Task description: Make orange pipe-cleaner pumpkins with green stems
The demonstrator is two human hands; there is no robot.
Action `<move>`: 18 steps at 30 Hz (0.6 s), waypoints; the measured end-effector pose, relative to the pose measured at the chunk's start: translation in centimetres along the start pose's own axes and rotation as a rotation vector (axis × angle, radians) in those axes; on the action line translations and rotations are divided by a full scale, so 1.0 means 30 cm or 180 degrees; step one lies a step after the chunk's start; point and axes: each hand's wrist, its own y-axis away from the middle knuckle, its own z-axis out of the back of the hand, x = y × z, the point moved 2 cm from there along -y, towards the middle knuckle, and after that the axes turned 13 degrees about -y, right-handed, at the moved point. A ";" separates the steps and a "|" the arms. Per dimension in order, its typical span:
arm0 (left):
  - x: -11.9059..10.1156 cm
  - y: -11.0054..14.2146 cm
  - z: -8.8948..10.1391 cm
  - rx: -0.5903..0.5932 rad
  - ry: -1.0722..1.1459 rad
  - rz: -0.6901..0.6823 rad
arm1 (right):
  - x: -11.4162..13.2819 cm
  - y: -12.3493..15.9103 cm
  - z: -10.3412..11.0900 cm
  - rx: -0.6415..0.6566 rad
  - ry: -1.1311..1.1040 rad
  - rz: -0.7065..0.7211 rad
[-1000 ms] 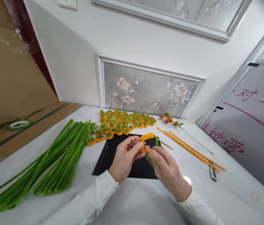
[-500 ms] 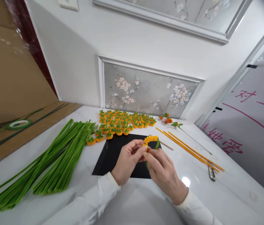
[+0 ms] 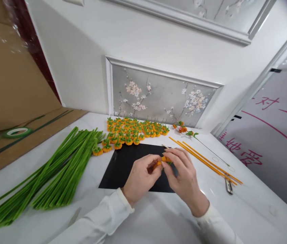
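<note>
Between my two hands is an orange pipe-cleaner flower (image 3: pixel 164 159), mostly covered by my fingers. My left hand (image 3: pixel 143 174) pinches its left side with thumb and fingertips. On its other side, my right hand (image 3: pixel 183 173) curls its fingers over the top, thumb underneath. A black mat (image 3: pixel 115 169) lies on the table below both hands. Behind it stand rows of finished orange pipe-cleaner flowers (image 3: pixel 128 132) with green tops and short stems. The end of a thin wooden stick (image 3: pixel 165 146) shows just behind my right hand.
Bundles of green pipe cleaners (image 3: pixel 64 173) spread over the left. Several orange pipe cleaners (image 3: pixel 204 161), nail clippers (image 3: pixel 229 186) and a long-stemmed orange flower (image 3: pixel 183 129) lie at the right. Green tape (image 3: pixel 17 132) rests on cardboard (image 3: pixel 39 135) at far left; a framed panel (image 3: pixel 161 91) backs the table.
The orange coil, earlier held up as an open arc with green showing, is now bent small and mostly enclosed by my fingers. My right hand has risen and wrapped over it.
</note>
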 end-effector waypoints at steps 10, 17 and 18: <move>-0.001 -0.001 -0.012 0.0169 0.0396 0.0138 | 0.005 0.010 -0.020 0.0061 -0.0070 -0.0413; 0.005 -0.011 -0.015 0.0312 0.1059 0.0578 | -0.007 0.017 -0.022 -0.0055 -0.0209 -0.0832; 0.000 -0.012 -0.013 0.0343 0.1076 0.0609 | -0.007 0.017 -0.022 -0.0051 -0.0229 -0.0857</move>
